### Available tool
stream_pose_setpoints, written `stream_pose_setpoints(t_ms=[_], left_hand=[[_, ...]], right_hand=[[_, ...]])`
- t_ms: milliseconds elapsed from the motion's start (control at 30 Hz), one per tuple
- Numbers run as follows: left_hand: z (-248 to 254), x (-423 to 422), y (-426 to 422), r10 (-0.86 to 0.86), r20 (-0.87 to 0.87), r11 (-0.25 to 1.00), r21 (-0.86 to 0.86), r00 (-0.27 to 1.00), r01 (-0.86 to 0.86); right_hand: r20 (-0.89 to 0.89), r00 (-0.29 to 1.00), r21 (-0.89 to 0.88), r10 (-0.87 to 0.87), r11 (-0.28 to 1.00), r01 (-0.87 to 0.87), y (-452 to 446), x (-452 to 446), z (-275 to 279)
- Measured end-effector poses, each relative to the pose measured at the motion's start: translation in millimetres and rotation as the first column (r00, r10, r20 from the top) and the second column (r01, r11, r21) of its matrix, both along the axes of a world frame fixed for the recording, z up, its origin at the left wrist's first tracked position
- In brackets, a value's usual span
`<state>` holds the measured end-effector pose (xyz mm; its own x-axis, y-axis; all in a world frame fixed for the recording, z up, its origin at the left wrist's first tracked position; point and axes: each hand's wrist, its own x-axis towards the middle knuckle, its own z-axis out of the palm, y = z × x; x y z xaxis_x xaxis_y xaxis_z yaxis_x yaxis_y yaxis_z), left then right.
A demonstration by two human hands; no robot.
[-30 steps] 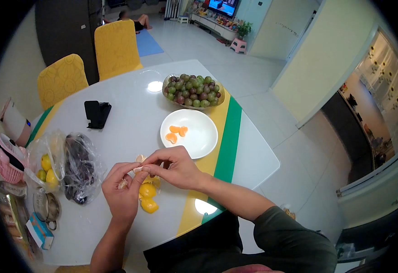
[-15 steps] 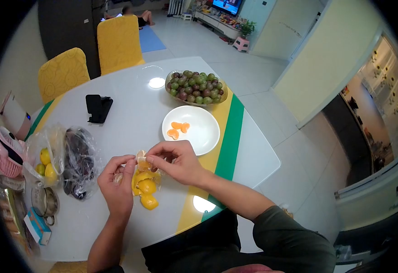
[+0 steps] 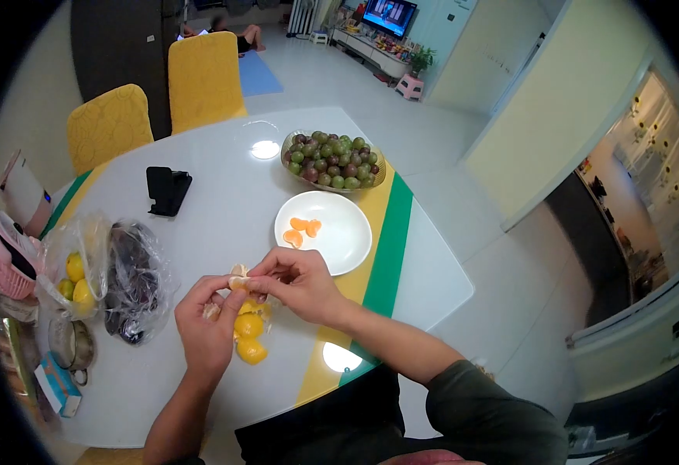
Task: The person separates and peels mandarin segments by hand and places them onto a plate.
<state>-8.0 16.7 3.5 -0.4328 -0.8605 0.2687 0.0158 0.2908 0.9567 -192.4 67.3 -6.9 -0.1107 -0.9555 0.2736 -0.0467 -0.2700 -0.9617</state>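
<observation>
Between the fingertips of both hands is a mandarin segment [image 3: 238, 284] with pale pith on it. My left hand [image 3: 206, 329] pinches it from the left, and more of the mandarin [image 3: 211, 311] shows within its curled fingers. From the other side, the thumb and fingers of my right hand [image 3: 304, 288] grip the same segment. Pieces of yellow-orange peel [image 3: 249, 325] lie on the table just beneath. Beyond the hands, a white plate [image 3: 347, 232] carries several peeled segments [image 3: 302, 227] on its left half.
A glass bowl [image 3: 378, 172] heaped with grapes [image 3: 331, 157] stands behind the plate. A black phone stand [image 3: 168, 191] is at far left. Plastic bags with yellow fruit [image 3: 83, 294] and dark contents [image 3: 134, 279], a glass cup [image 3: 72, 345] and a pink fan [image 3: 7, 256] crowd the left edge.
The hands have tipped the segment lower and brought their fingers closer together around it. The view has shifted slightly; the segments on the plate look the same.
</observation>
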Motion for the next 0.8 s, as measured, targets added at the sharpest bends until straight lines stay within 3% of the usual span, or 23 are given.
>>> stream_pose_setpoints(t_ms=[200, 300, 400, 500, 567, 667, 800], left_hand=[[-0.9, 0.5, 0.1, 0.042, -0.023, 0.999, 0.023, 0.999, -0.042], [-1.2, 0.5, -2.4, 0.066, -0.022, 0.997, 0.029, 0.998, -0.066], [-8.7, 0.5, -5.3, 0.099, 0.009, 0.994, 0.037, 0.995, -0.099], [-12.4, 3.7, -12.2, 0.101, 0.039, 0.993, 0.051, 0.994, -0.103], [-12.2, 1.0, -13.4, 0.094, -0.056, 0.975, 0.208, 0.994, -0.081], [-9.7, 1.7, -13.8, 0.065, -0.099, 0.965, 0.261, 0.993, -0.037], [-12.2, 2.5, -14.0, 0.061, -0.139, 0.983, 0.182, 0.988, -0.035]], right_hand=[[-0.016, 1.0, 0.067, -0.007, 0.998, 0.008, 1.4, -0.2, 3.6], [-0.07, 0.997, 0.019, -0.025, 0.999, 0.026, 0.5, -1.4, 5.1], [-0.163, 0.984, 0.099, -0.077, 0.991, 0.094, 1.5, 0.5, 12.9], [-0.023, 0.998, 0.099, -0.065, 0.993, 0.067, -1.6, 1.9, 8.0], [0.01, 0.999, 0.08, -0.036, 0.996, 0.036, -1.9, 2.0, 10.0], [0.026, 1.0, 0.097, -0.017, 0.995, 0.015, 2.3, 0.7, 14.6], [0.036, 0.999, 0.037, 0.005, 0.999, -0.006, -1.0, 3.0, 9.2]])
